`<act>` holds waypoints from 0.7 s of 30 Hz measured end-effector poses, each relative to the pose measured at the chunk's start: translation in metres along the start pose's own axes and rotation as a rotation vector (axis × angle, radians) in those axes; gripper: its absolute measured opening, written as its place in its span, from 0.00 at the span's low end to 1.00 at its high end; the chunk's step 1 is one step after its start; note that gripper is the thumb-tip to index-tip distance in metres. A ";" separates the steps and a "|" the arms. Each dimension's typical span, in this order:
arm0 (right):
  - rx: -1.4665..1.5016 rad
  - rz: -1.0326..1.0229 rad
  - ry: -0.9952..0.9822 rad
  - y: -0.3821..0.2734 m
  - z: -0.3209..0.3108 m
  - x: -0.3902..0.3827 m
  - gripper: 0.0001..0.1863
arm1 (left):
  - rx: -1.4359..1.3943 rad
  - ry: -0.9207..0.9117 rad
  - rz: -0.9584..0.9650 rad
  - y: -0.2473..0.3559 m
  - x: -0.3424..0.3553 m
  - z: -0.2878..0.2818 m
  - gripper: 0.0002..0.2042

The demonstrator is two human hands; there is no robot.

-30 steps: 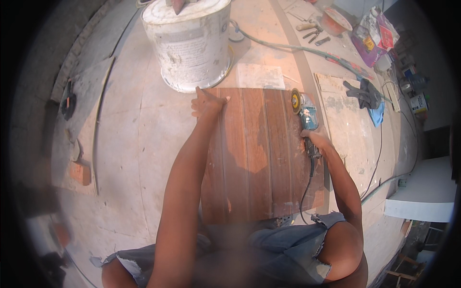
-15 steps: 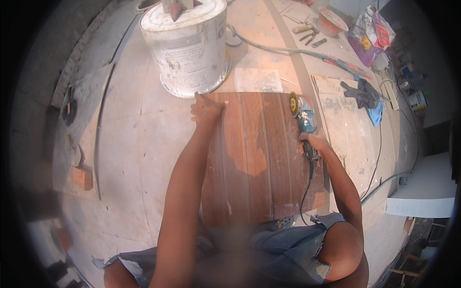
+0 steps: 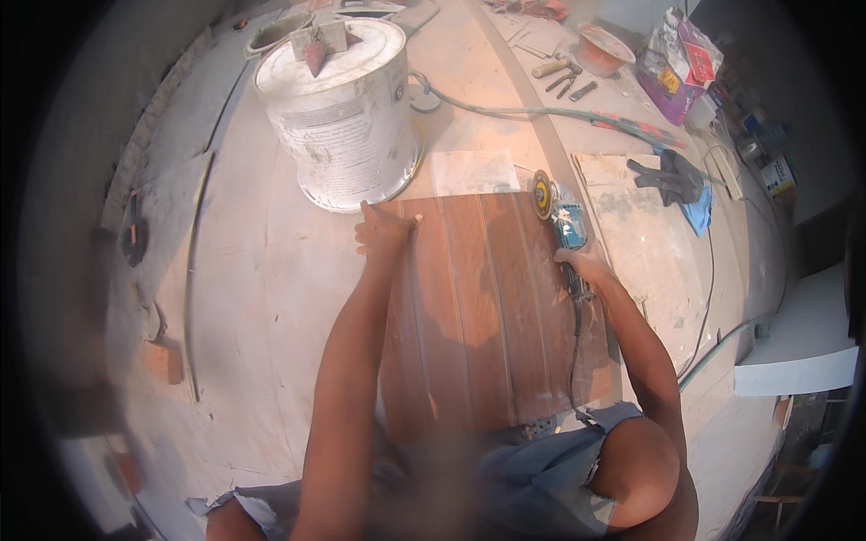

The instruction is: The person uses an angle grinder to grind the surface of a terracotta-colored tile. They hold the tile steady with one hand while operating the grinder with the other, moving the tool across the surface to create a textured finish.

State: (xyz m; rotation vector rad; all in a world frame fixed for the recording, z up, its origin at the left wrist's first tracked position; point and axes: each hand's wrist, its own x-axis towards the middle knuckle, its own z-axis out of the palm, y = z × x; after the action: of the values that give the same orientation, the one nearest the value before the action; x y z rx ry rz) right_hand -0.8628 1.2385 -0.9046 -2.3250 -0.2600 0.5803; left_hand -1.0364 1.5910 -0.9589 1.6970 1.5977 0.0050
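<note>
A brown wooden panel [image 3: 456, 316] with lengthwise grooves lies flat in front of my knees. My left hand [image 3: 386, 231] grips its far left corner, the thumb on top and the fingers reaching over the left edge. In my right hand [image 3: 585, 261] is a teal and black angle grinder [image 3: 569, 225], held by its body above the panel's right side. The grinder's yellowish disc [image 3: 542, 194] is at the panel's far edge, near the right corner. Whether the disc touches the wood I cannot tell. The grinder's cord trails back over the panel towards my right knee.
A white bucket [image 3: 343, 126] with a block on its lid stands just beyond the panel's left corner. A pale tile [image 3: 474, 173] lies behind the panel. To the right are a worn board [image 3: 622, 212], dark gloves [image 3: 672, 178], hand tools [image 3: 559, 75] and a cable. A brick [image 3: 162, 361] sits left.
The view has shifted, so the bucket and panel appear lower. Relative to the panel, my right hand and the grinder have moved slightly towards its far edge. My left hand stays on the corner.
</note>
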 end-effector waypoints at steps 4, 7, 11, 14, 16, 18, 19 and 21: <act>-0.061 -0.042 0.033 -0.032 -0.008 -0.005 0.34 | 0.009 0.022 -0.002 -0.001 0.003 -0.003 0.66; -0.092 -0.030 0.086 -0.026 -0.012 0.001 0.39 | 0.022 0.000 -0.005 0.004 -0.002 -0.004 0.66; -0.139 0.039 0.195 0.011 -0.013 0.023 0.39 | 0.059 -0.007 0.034 0.011 -0.005 0.003 0.66; 0.008 0.048 0.176 0.012 -0.019 0.006 0.38 | 0.130 0.018 0.069 0.002 -0.002 0.007 0.66; 0.110 0.045 0.166 0.000 -0.032 -0.015 0.38 | 0.220 0.203 0.215 -0.014 0.001 0.017 0.64; 0.177 0.056 0.179 0.000 -0.048 -0.031 0.36 | 0.281 0.361 0.474 -0.034 0.006 0.038 0.59; 0.201 0.066 0.188 0.003 -0.054 -0.038 0.34 | 0.303 0.432 0.656 -0.046 0.008 0.049 0.55; 0.283 0.111 0.237 0.023 -0.073 -0.055 0.31 | 0.364 0.239 0.845 -0.031 -0.037 0.070 0.43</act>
State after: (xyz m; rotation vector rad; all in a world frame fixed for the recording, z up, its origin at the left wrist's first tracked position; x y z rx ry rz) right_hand -0.8760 1.1592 -0.8550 -2.1153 0.0603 0.3631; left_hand -1.0350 1.5198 -1.0058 2.6283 0.9528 0.3675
